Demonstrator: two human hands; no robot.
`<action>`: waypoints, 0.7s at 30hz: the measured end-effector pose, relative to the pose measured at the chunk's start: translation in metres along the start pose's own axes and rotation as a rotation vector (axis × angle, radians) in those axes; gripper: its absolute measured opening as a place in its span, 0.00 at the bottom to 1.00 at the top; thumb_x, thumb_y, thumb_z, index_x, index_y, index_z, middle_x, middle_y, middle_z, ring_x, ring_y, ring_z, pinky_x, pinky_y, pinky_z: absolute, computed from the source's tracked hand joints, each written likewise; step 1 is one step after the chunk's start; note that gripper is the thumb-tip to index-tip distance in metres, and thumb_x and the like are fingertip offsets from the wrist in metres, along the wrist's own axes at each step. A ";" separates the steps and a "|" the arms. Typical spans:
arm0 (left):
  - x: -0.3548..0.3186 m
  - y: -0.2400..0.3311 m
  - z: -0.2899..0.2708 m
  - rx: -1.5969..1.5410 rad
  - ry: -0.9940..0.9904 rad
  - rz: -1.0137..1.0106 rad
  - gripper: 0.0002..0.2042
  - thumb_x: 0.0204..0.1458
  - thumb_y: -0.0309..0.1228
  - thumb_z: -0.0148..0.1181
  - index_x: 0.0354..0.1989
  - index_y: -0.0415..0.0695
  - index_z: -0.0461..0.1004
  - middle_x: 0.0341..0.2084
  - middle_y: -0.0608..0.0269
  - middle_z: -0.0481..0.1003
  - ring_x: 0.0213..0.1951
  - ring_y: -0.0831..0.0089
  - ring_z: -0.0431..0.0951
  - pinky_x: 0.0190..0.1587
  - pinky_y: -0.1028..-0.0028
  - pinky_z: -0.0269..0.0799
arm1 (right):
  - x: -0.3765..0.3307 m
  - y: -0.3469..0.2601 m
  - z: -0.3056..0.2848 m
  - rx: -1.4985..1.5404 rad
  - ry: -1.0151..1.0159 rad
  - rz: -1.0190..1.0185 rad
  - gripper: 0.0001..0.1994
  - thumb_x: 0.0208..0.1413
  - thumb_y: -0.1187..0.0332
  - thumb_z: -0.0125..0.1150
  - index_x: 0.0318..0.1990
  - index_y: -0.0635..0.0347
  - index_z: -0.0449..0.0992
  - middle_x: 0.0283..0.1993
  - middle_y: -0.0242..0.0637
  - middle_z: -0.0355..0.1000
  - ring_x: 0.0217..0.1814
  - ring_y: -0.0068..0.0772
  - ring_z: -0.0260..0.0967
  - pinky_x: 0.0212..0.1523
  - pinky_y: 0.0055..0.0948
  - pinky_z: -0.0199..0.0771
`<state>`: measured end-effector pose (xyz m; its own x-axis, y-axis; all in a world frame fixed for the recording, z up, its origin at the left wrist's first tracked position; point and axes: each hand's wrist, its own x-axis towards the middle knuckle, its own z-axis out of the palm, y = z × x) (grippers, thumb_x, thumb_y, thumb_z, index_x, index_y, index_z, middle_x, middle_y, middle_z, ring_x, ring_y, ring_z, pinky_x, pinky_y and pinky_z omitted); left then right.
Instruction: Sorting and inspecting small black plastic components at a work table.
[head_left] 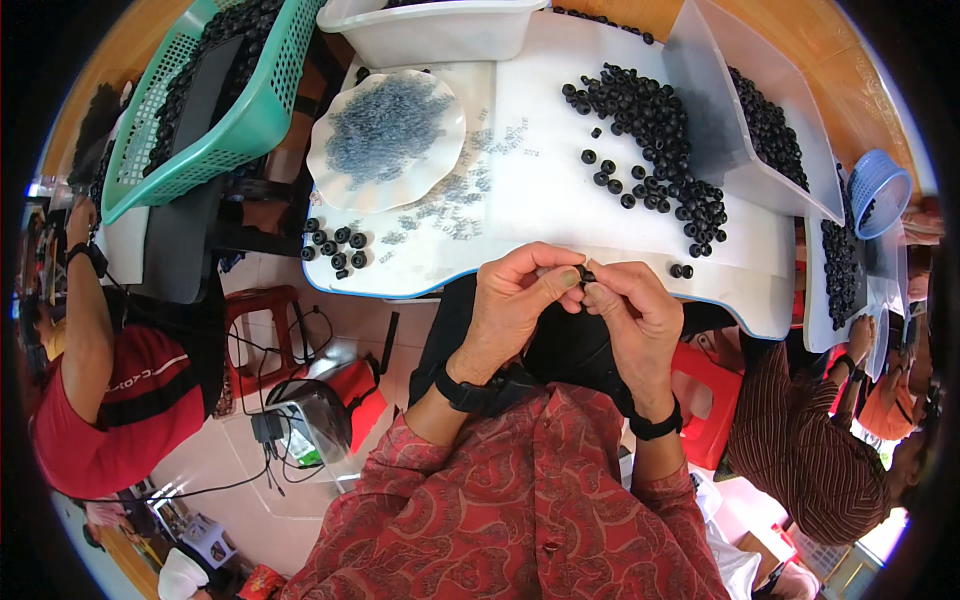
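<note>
White desk (545, 190) spans the frame's upper middle. At centre, the left hand (512, 300) and right hand (640, 305) pinch together on one small black bead (585, 275). It looks light, hard, perhaps slippery, best pinched by its sides. Loose black beads (655, 125) lie upper right.

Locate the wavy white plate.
In the head view, the white plate sits on the left of the table, just in front of the white tub and up-left of the left hand.
</note>
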<state>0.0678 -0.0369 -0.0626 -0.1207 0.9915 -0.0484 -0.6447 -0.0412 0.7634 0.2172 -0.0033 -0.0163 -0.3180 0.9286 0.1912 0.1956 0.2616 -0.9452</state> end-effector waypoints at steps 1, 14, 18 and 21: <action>-0.001 0.000 0.000 0.000 -0.001 0.003 0.08 0.59 0.21 0.57 0.46 0.34 0.76 0.33 0.59 0.79 0.31 0.76 0.78 0.37 0.77 0.77 | 0.000 -0.001 0.000 0.062 -0.010 0.043 0.10 0.55 0.80 0.64 0.45 0.65 0.80 0.38 0.35 0.75 0.35 0.21 0.74 0.36 0.19 0.75; -0.009 0.005 -0.005 -0.059 0.019 -0.061 0.09 0.59 0.24 0.58 0.46 0.35 0.78 0.30 0.63 0.78 0.28 0.80 0.75 0.33 0.80 0.74 | 0.000 -0.007 0.002 0.092 -0.049 0.063 0.08 0.53 0.81 0.65 0.41 0.65 0.81 0.37 0.34 0.76 0.35 0.19 0.72 0.35 0.18 0.72; -0.011 0.009 -0.006 -0.073 0.029 -0.062 0.08 0.59 0.24 0.59 0.45 0.35 0.78 0.28 0.64 0.78 0.27 0.81 0.75 0.32 0.81 0.74 | 0.002 -0.012 0.003 -0.024 -0.065 -0.020 0.09 0.51 0.81 0.66 0.40 0.64 0.82 0.36 0.35 0.77 0.34 0.20 0.73 0.34 0.18 0.72; -0.012 0.012 -0.008 -0.080 0.022 -0.081 0.09 0.59 0.25 0.59 0.45 0.36 0.78 0.28 0.64 0.78 0.28 0.81 0.75 0.31 0.81 0.75 | 0.005 -0.017 0.003 -0.125 -0.083 -0.096 0.09 0.49 0.81 0.67 0.39 0.63 0.82 0.36 0.36 0.77 0.33 0.21 0.73 0.32 0.19 0.72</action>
<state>0.0550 -0.0501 -0.0578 -0.0815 0.9891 -0.1225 -0.7109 0.0285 0.7027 0.2094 -0.0044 -0.0004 -0.4149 0.8745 0.2514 0.2728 0.3831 -0.8825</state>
